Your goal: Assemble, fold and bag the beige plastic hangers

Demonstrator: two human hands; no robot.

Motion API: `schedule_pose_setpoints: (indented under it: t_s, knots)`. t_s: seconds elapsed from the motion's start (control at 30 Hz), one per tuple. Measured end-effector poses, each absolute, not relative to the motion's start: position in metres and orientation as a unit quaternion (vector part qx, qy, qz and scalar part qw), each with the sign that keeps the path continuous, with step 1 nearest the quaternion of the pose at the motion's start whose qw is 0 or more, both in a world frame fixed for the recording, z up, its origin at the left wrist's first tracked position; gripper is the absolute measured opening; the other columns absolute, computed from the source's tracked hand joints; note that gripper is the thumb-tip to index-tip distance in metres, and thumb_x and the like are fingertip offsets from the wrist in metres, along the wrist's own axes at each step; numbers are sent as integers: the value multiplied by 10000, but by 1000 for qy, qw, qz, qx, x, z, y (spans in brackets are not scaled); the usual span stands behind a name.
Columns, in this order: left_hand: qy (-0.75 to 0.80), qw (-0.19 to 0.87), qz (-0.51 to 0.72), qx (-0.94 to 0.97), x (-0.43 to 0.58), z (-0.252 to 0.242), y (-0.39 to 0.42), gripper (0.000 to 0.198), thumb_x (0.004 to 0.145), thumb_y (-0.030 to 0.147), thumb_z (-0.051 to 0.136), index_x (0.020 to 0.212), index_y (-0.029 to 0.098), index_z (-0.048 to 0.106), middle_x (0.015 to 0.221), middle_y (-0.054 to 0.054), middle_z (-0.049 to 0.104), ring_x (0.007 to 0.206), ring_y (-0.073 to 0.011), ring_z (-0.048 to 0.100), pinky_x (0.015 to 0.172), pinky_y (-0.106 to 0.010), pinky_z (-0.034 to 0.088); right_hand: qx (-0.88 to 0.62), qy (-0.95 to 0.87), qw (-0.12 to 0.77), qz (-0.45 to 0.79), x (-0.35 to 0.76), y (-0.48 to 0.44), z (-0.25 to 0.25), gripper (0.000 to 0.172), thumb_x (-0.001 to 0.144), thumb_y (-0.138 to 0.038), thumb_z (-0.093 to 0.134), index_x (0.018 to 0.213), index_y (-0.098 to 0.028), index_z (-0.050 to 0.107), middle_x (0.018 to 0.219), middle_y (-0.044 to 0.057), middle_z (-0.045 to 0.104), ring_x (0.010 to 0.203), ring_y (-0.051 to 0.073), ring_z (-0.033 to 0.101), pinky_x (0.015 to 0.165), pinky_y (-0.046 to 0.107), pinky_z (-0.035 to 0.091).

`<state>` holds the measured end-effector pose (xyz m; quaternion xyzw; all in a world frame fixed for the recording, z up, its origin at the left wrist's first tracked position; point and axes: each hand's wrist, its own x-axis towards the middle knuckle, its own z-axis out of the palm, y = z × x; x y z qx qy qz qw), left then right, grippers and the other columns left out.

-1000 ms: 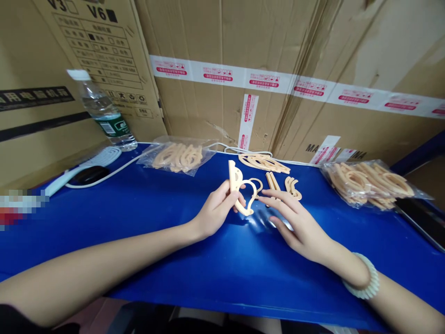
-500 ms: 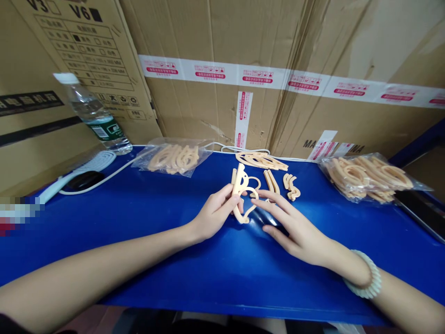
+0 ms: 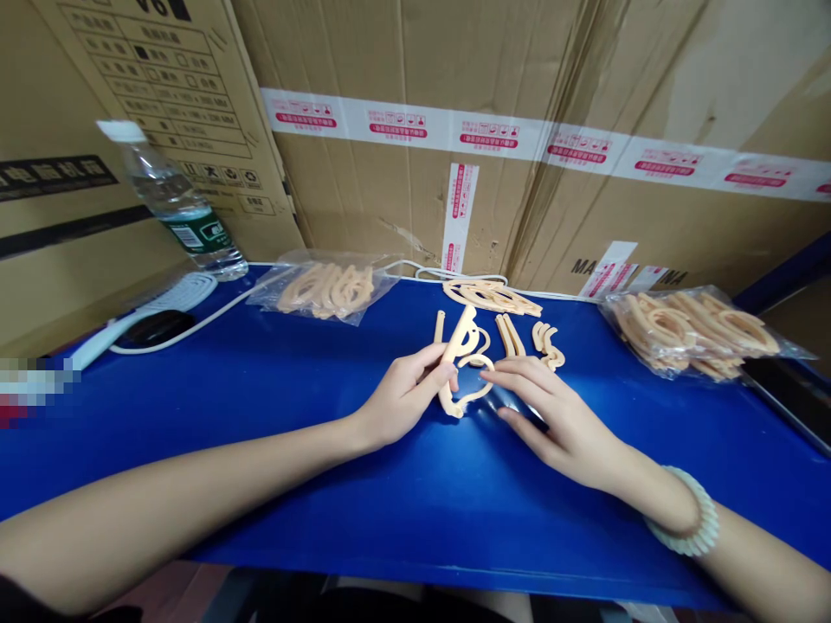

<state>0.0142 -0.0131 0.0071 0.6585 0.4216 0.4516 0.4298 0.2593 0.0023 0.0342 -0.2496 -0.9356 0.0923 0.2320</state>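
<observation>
Blue, glossy tabletop [image 3: 389, 519] is spread across the near part of the view. On the right wrist a pale beaded bracelet [image 3: 692, 510] is worn. By the left hand [image 3: 402, 396] a peach-coloured curved piece [image 3: 460, 335] is gripped between thumb and fingers, tilted, near the middle of the table. Its open loop is met by the right hand [image 3: 562, 411], whose fingers are loosely bent, the thumb well apart from them — whether the loop is touched or only neared cannot be told.

Just beyond, a short straight piece [image 3: 440, 324], two slim strips [image 3: 510, 336] and some small hooked pieces [image 3: 549, 346] are laid out. Farther off, a flat pile of curved pieces [image 3: 492, 297] is flanked by a left-hand clear bag [image 3: 331, 290] and a right-hand clear bag [image 3: 692, 333], both filled with similar pieces. At the far left a water bottle [image 3: 185, 212] is stood; behind everything, brown cardboard [image 3: 389, 199] is seen, crossed by printed tape [image 3: 441, 126].
</observation>
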Motion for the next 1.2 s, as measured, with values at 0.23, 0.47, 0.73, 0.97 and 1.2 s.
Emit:
schedule_pose_setpoints:
  t_s: [0.23,0.47,0.73,0.97,1.2]
  knots:
    - [422,417,473,651,16,9,-13,249,1004,357,489,913,169,625,813,-10,611,752,-148,585,704,-236,463,-253,-942,193,106,258,2,39,188,1002,-174,490,1058,-190,669,894,67,680,867,216,581,809,389,498]
    - [418,405,478,658,15,10,-14,240,996,347,502,929,163,642,809,-18,612,758,-152,588,707,-242,461,-260,-933,197,150,257,-2,38,181,994,-187,510,1042,-188,686,891,66,688,841,196,613,778,350,515]
    - [405,387,465,686,16,8,-15,272,992,341,518,1084,160,699,836,-25,649,765,-155,589,686,-243,457,-280,-879,291,254,259,-3,45,351,953,-288,634,1304,-269,628,1363,103,600,1299,257,554,1101,434,465]
    - [398,374,445,710,16,8,-14,265,984,334,553,1089,170,732,901,-33,694,787,-155,592,698,-256,441,-277,-787,288,470,262,0,40,441,964,-313,641,1400,-341,584,1520,58,507,1386,254,508,1162,452,436]
    - [417,390,458,682,17,6,-13,269,974,345,571,1103,171,730,853,-23,675,754,-147,586,659,-245,428,-316,-726,364,491,256,0,41,323,921,-326,692,1228,-257,619,1333,83,616,1149,215,662,1014,394,560]
